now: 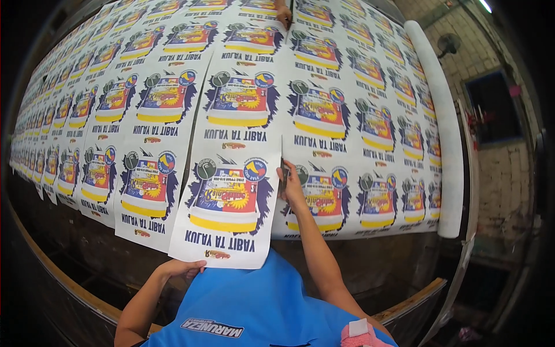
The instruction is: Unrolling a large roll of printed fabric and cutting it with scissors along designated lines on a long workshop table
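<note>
At the near edge of the long table [404, 292], a printed white strip [231, 173] hung over toward the person in the blue shirt [254, 306]. Left hand [180, 268] gripped the strip's lower left corner, fingers curled under the sheet. Right hand [291, 184] pinched the strip's right edge higher up, fingers closed on it. Rows of matching printed sheets [104, 110] covered the table. Another person's hand [283, 14] touched the far end.
</note>
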`<state>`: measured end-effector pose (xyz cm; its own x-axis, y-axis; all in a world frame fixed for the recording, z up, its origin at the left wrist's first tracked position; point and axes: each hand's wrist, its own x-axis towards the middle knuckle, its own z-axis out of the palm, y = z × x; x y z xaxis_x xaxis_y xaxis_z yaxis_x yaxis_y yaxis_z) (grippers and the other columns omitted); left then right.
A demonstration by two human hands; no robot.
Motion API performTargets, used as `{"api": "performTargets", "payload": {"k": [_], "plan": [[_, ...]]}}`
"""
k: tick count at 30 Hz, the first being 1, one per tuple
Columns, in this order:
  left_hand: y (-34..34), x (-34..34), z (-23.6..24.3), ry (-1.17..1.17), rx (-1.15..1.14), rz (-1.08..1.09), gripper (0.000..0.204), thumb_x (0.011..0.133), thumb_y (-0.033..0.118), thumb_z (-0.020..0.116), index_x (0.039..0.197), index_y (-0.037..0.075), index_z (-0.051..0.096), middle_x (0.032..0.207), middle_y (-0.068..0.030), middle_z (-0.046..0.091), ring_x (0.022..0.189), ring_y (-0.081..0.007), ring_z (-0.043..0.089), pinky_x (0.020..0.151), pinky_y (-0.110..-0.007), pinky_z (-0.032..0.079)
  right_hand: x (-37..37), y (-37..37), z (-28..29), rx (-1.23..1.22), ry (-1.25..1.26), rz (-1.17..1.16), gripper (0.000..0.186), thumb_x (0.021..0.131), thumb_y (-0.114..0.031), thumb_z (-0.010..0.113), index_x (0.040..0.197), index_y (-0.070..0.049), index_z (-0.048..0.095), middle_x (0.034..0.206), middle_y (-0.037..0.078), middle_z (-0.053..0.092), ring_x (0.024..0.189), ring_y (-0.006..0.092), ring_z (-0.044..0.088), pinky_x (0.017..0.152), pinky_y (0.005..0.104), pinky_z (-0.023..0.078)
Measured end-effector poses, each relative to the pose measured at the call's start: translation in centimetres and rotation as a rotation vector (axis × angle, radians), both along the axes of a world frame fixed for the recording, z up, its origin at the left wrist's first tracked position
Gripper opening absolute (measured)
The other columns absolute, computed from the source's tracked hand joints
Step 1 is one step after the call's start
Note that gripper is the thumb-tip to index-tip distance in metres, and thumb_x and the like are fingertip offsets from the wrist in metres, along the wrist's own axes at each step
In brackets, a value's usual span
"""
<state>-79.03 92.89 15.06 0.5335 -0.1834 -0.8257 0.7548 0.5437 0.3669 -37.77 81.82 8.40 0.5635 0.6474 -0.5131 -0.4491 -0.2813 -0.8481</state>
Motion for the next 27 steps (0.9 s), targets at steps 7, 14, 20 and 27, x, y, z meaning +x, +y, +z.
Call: {"api": "performTargets", "payload": {"k": [7,14,20,27], "plan": [[1.6,-1.5,-1.4,0.122,-0.234,0.08,0.025,0.097,0.028,0.069,0.089,0.005,0.063,0.064,0.0013,0.05,0.054,-0.0092,0.037,0.052,-0.025,0.032,7.4,8.2,-1.9,0.012,-0.072,-0.027,0.059,0.096,-0.032,0.07,0.147,-0.019,0.043,0.065,-0.003,0.061,0.047,0.0053,0.051,0.039,0.0232,0.033],[1.1,-3.7,-4.2,0.179,-0.192,0.055,0.038,0.097,0.03,0.068,0.125,0.005,0.061,0.089,-0.0009,0.063,0.069,-0.0088,0.052,0.058,-0.025,0.042,14.6,16.7,-2.6,0.092,-0.143,-0.039,0.061,0.096,-0.034,0.069,0.148,-0.019,0.041,0.057,-0.005,0.053,0.039,0.0037,0.04,0.035,0.024,0.025],[1.1,-3.9,-5.6,0.28,-0.264,0.178,0.039,0.097,0.03,0.067,0.126,0.005,0.061,0.091,-0.0012,0.063,0.07,-0.0091,0.053,0.059,-0.025,0.043,21.8,24.4,-5.1,0.095,-0.23,-0.089,0.059,0.097,-0.032,0.068,0.147,-0.016,0.042,0.068,-0.002,0.061,0.046,0.0048,0.047,0.039,0.0238,0.03],[0.6,-2.7,-5.0,0.335,-0.29,0.255,0.04,0.097,0.031,0.067,0.127,0.005,0.061,0.093,-0.0015,0.064,0.072,-0.0094,0.054,0.06,-0.026,0.045,31.3,33.0,-7.0,0.193,-0.241,-0.092,0.059,0.096,-0.027,0.07,0.146,-0.013,0.044,0.09,0.007,0.07,0.071,0.0125,0.064,0.058,0.0271,0.049]]}}
